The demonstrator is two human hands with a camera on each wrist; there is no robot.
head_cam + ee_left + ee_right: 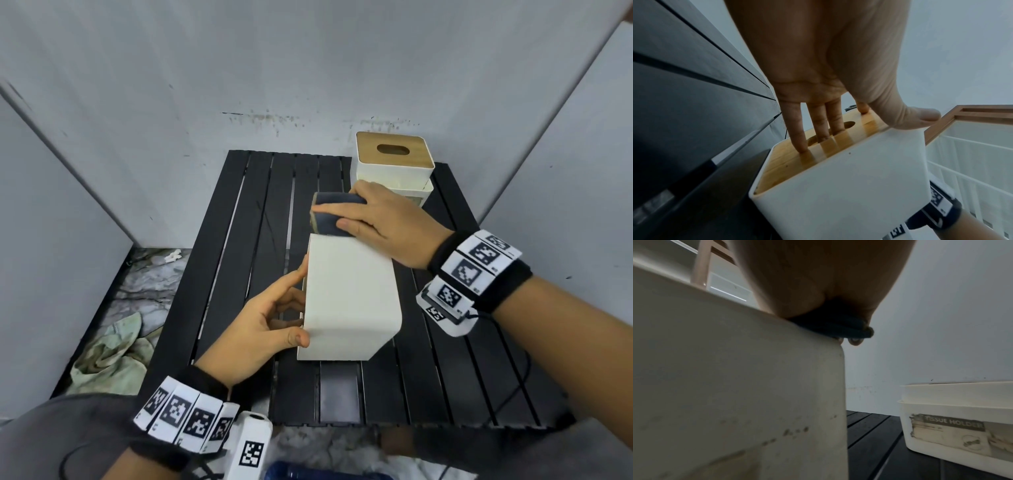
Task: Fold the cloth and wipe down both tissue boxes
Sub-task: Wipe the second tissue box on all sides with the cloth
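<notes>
1. Both hands work one box: the left hand (260, 329) steadies the near box (349, 301), which lies on its side on the slatted table (239, 240), straight fingers (800, 139) pressed to its wooden lid (789, 160) and thumb on the white top face.
2. Curled round the folded dark cloth (334, 214), the right hand (387, 226) presses it at the box's far upper edge.
3. Progress, as judged: the cloth is folded and the near box is mid-wipe; dark specks (795, 433) still show on one side wall. The far box (394, 161), upright at the table's back right on a labelled tray (953, 426), has no cloth on it; whether it has been wiped cannot be told.
4. Room to move: the cloth sits at a rounded corner, with open table to the left and near side. The far box stands just behind the right hand, the wall (308, 68) close behind that, so strokes toward the person look freest.
</notes>
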